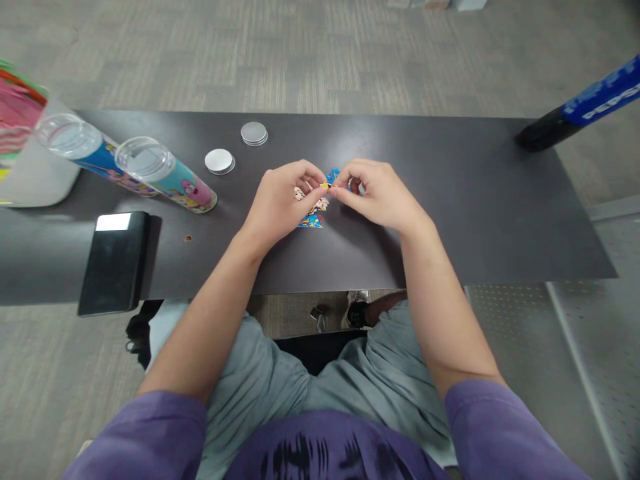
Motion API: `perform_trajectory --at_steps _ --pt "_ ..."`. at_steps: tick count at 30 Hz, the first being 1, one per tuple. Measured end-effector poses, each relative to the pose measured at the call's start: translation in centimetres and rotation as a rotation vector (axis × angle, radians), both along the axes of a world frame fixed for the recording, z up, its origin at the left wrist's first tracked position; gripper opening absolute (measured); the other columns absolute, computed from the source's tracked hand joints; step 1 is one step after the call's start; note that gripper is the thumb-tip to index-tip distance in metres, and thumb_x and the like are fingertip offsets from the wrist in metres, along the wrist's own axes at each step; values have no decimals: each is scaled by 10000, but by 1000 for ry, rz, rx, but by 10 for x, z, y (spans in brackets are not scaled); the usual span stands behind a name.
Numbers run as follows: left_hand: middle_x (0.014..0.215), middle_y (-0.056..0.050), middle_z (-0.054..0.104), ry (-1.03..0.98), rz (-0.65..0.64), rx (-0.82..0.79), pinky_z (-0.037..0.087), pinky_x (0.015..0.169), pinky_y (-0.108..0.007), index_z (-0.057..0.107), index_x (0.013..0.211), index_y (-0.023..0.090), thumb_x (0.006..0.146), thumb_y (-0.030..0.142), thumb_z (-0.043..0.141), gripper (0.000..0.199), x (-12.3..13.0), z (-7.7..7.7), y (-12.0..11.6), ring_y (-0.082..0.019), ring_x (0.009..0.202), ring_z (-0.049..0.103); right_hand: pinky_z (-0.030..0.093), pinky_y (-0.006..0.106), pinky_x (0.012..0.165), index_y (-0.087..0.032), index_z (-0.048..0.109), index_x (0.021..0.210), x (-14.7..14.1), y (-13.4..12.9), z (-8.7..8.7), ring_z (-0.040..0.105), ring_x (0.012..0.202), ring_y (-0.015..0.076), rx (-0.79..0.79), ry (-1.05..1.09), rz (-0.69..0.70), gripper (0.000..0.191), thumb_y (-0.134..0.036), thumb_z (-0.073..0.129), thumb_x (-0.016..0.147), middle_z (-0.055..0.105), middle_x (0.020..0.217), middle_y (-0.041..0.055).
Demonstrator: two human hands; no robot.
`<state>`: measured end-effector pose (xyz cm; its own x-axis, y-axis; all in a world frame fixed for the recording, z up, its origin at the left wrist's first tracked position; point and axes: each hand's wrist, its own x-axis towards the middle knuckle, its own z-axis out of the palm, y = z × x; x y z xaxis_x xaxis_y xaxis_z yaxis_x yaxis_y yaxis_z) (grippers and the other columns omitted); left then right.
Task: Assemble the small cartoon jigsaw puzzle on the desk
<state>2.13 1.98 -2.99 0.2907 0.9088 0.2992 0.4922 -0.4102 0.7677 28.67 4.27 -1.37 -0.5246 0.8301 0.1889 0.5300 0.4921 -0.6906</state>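
With my left hand [290, 199] and right hand [376, 192] both pinching the small yellow piece [325, 185], I'd use light, even pressure.

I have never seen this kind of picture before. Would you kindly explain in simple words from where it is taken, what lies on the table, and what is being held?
There is no machine here: a person works with two bare hands. The single picture comes from a camera worn on the head, looking forward and down, so the person's own arms reach away from you.

The left hand and right hand meet over the dark table, pinching a small piece with some yellow on it. It is too small to identify. Other colourful pieces lie beneath the hands.

To the left are pale discs, two printed tubes with see-through tops and a black, box-like object. At the far right is a blue-and-black cylinder.
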Motion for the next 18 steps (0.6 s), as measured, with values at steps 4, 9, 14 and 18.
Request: perform_trajectory --at_steps 4,9,14,18 --pt "1096 -45 939 -70 -33 -27 734 1018 -463 897 1101 271 1053 415 883 152 -8 5 0 -271 1017 852 612 466 964 -294 812 1035 2 -1 4 748 1005 311 -100 -28 -18 313 -583 829 1156 878 1093 82" --pt "1177 -53 954 51 -45 -40 708 1041 -490 950 1179 297 1112 386 827 167 -26 9 -2 -290 1050 859 613 488 958 -291 803 1018 6 3 1 734 957 305 -62 0 -36 257 -517 832 1137 868 1110 92" --pt "1599 -135 851 316 -68 70 585 1308 -615 882 1544 319 994 553 1073 627 -43 6 -7 -429 1476 777 644 603 1192 -294 856 1212 18 12 -15 787 1189 402 16 -109 -84 236 -466 928 1068 852 1391 140" --pt "1908 -223 646 464 -105 24 477 1417 -658 626 1869 296 808 619 1222 1259 -46 -2 -8 -537 1736 589 557 741 1389 -268 808 1597 25 15 -26 701 1529 573 41 -202 -96 887 -711 1137 902 746 1660 230"
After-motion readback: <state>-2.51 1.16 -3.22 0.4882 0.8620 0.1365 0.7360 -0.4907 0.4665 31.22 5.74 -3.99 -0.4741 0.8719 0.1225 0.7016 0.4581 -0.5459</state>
